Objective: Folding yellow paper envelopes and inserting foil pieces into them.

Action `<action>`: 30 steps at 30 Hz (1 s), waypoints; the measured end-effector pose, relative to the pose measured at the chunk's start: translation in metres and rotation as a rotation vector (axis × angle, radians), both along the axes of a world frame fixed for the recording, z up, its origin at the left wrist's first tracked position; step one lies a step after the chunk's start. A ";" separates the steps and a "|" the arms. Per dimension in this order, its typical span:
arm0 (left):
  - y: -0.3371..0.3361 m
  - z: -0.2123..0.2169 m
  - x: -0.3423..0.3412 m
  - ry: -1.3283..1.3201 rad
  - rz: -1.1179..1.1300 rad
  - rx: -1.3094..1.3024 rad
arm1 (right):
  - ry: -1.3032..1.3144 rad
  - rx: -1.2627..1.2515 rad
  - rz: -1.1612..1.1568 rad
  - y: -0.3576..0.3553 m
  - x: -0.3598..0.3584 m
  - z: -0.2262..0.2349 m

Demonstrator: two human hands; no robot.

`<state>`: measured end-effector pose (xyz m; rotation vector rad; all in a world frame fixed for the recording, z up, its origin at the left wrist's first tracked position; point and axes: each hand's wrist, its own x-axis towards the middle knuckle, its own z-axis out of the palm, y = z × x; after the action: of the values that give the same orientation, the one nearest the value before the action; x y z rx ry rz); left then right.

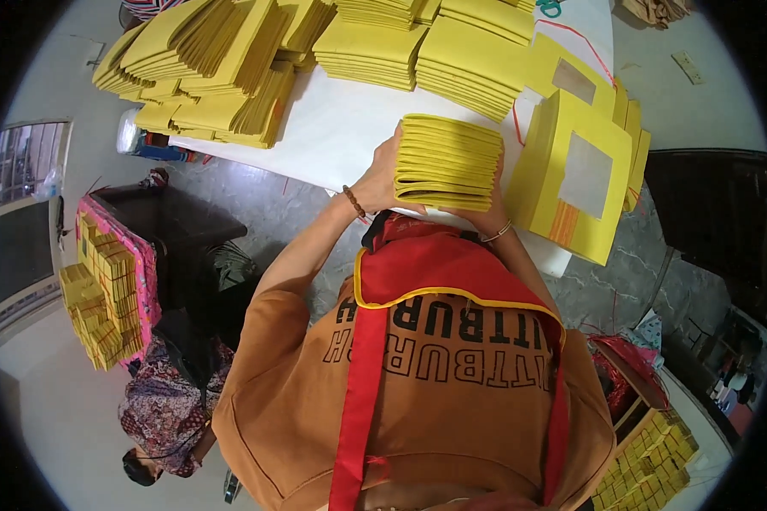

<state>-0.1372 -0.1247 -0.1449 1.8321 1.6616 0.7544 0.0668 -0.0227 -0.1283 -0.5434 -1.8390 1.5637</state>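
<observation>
While the yellow paper stack [448, 162] hides her right hand [488, 217], it seemingly grips.

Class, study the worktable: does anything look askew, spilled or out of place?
Yes. The far-left stacks of folded yellow paper have slumped and fan out unevenly, some overhanging the white table edge. The stack between the left hand and right hand is squared and neat.

Two hands, left hand [382, 180] and right hand [488, 215], one held yellow paper stack [448, 162], one white table [349, 128], two wrist bracelets [354, 202]
</observation>
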 end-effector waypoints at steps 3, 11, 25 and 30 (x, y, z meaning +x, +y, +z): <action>-0.005 -0.001 0.004 -0.031 0.008 0.068 | 0.086 -0.319 -0.026 -0.003 -0.002 0.011; 0.022 0.109 0.019 -0.198 0.407 0.246 | 0.014 -0.224 0.031 0.005 0.003 -0.001; -0.003 0.081 0.005 -0.683 -0.073 -0.114 | 0.079 -0.317 -0.050 -0.004 0.008 -0.004; -0.013 0.063 0.019 -0.230 0.059 0.087 | -0.022 0.008 0.017 -0.002 0.010 -0.006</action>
<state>-0.1178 -0.1376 -0.0814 1.6876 1.5610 1.0355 0.0763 -0.0246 -0.1341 -0.5448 -1.8707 1.5665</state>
